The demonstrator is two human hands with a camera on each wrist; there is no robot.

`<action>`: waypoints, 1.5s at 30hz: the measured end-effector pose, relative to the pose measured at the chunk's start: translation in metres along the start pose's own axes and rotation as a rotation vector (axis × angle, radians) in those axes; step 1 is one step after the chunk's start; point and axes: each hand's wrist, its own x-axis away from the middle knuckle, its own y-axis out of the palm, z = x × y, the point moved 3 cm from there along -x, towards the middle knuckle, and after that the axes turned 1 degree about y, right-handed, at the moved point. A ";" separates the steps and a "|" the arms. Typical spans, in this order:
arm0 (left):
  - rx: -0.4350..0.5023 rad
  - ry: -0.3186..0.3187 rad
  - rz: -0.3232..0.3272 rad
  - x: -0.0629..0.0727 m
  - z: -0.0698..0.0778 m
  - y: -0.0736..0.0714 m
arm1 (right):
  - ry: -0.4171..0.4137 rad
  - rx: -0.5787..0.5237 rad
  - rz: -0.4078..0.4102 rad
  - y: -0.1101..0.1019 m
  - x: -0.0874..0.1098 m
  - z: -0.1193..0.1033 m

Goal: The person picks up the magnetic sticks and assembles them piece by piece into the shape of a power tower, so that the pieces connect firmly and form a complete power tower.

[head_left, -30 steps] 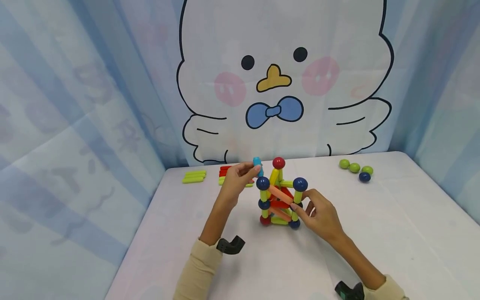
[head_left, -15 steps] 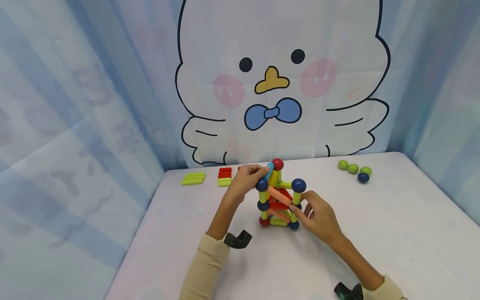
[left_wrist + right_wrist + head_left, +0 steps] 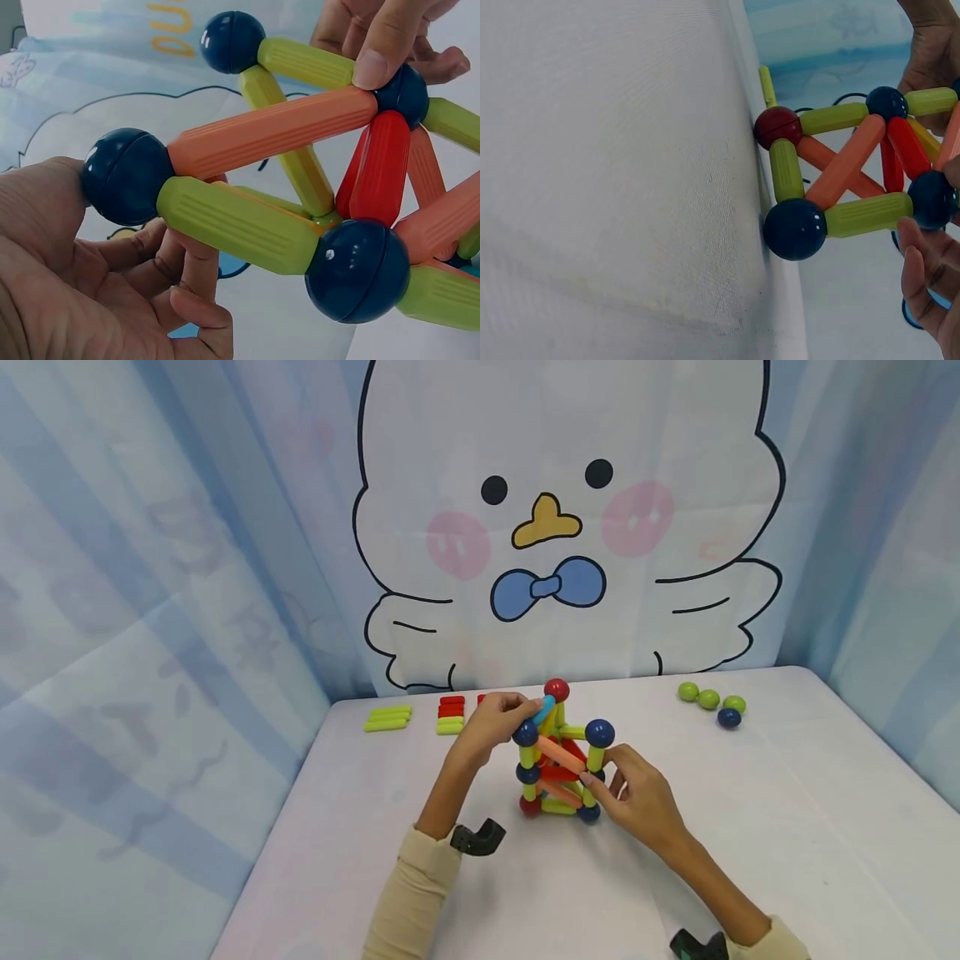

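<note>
A tower of magnetic sticks and balls (image 3: 561, 754) stands on the table, with green, orange, red and yellow sticks between navy and red balls. My left hand (image 3: 491, 724) is at its upper left corner, fingers at a light-blue stick (image 3: 544, 710) that slants between a navy ball (image 3: 526, 732) and the top red ball (image 3: 557, 690). In the left wrist view, the thumb touches a navy ball (image 3: 127, 176) and the fingers lie curled behind. My right hand (image 3: 643, 792) pinches the tower's right side at the middle ball, its thumb (image 3: 377, 64) by the orange stick's end.
Loose green sticks (image 3: 387, 718) lie at the table's back left, beside a stack of red and green sticks (image 3: 451, 714). Several green balls (image 3: 707, 698) and one navy ball (image 3: 729, 718) sit at the back right. A curtain with a printed bird (image 3: 555, 610) hangs behind.
My left hand has moved right and slightly down, bringing the light-blue stick from beside the tower to its top, between the navy and red balls. The right hand has kept its hold.
</note>
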 end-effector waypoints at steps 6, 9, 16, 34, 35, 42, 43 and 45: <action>-0.010 0.053 0.026 -0.004 -0.002 -0.004 | -0.005 0.005 -0.004 -0.001 -0.001 0.000; -0.004 0.078 0.037 -0.006 -0.004 -0.007 | 0.000 0.007 -0.010 -0.001 -0.001 0.000; -0.147 0.126 0.207 -0.034 -0.035 -0.021 | -0.014 0.009 -0.008 0.000 -0.003 0.001; -0.989 0.102 0.364 -0.064 -0.110 -0.005 | -0.008 -0.006 -0.012 0.000 -0.003 0.001; -1.010 0.110 0.360 -0.064 -0.110 -0.004 | -0.007 -0.006 -0.014 0.000 -0.003 0.001; -1.008 0.072 0.289 -0.065 -0.115 0.000 | 0.007 -0.008 -0.033 0.001 0.000 0.002; -0.984 0.058 0.277 -0.065 -0.115 0.000 | 0.006 -0.010 -0.034 0.001 0.000 0.002; -0.908 0.028 0.254 -0.063 -0.117 0.000 | 0.005 -0.010 -0.035 0.001 0.000 0.001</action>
